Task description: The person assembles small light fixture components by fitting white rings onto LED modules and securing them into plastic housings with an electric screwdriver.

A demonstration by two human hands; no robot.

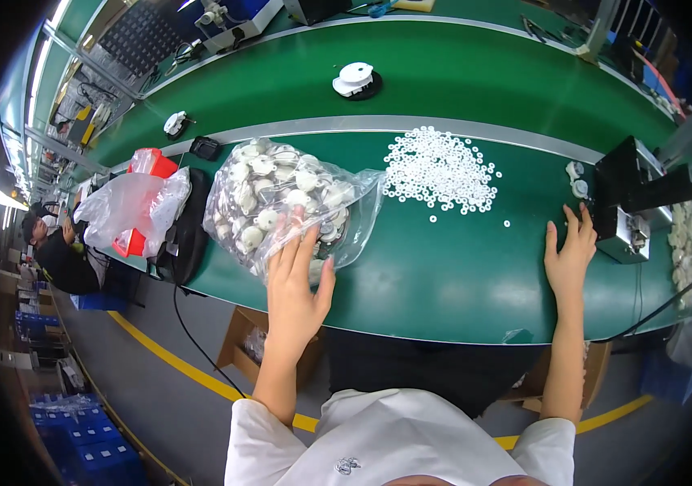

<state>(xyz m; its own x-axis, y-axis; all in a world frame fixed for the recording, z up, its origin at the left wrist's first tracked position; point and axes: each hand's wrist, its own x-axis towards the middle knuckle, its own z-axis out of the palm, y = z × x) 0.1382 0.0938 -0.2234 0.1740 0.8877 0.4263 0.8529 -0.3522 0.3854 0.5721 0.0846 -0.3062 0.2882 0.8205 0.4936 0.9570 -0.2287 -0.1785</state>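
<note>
A clear plastic bag [285,190] full of round cream-white parts lies on the green bench, left of centre. My left hand [295,279] rests at the bag's near side, its fingers stretched out over the plastic and the parts. Whether the fingertips are inside the bag's mouth, I cannot tell. To the right, my right hand [570,251] is open on the bench with fingers apart, holding nothing. Just beyond its fingertips lies a small white part [577,181], beside a black and metal bench device [633,202]. A loose pile of small white rings [439,170] spreads between the two hands, farther back.
Left of the bag, red containers [137,240] under clear plastic sit on a black bag [192,223]. A green conveyor belt [459,69] behind the bench carries a white round assembly [355,79] and a smaller one [175,123]. Cardboard boxes [236,336] stand below; another person [70,251] sits far left.
</note>
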